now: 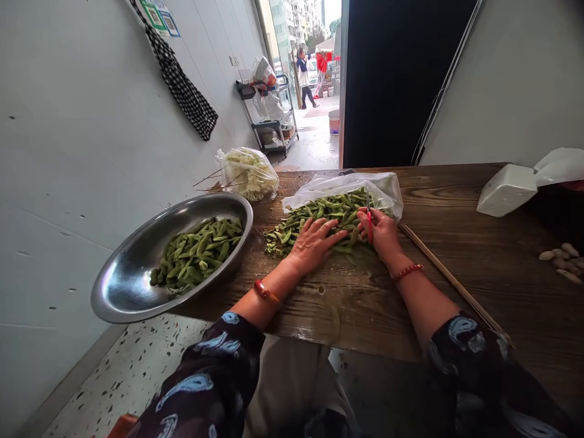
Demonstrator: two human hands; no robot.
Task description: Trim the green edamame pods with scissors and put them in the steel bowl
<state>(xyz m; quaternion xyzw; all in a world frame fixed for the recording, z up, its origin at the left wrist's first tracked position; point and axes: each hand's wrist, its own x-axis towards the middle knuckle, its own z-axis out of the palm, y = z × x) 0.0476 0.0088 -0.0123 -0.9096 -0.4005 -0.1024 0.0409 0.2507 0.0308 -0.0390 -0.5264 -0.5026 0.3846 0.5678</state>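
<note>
A pile of green edamame pods (332, 210) lies partly in an opened clear plastic bag (387, 185) on the wooden table. My left hand (314, 243) rests palm down on the near side of the pile, fingers spread. Red-handled scissors (369, 226) are gripped in my right hand (381, 234) at the pile's right side, blades pointing away from me. To the left, a metal bowl (125, 267) holds more pods (201, 249) and sits tilted at the table's left edge.
A bag of cauliflower (249, 173) stands behind the bowl. Thin wooden sticks (449, 277) lie right of my right hand. A white box (507, 190) and several peanuts (566, 258) are at the far right. Beyond the table are a cart (274, 121) and a doorway with a person outside (304, 79).
</note>
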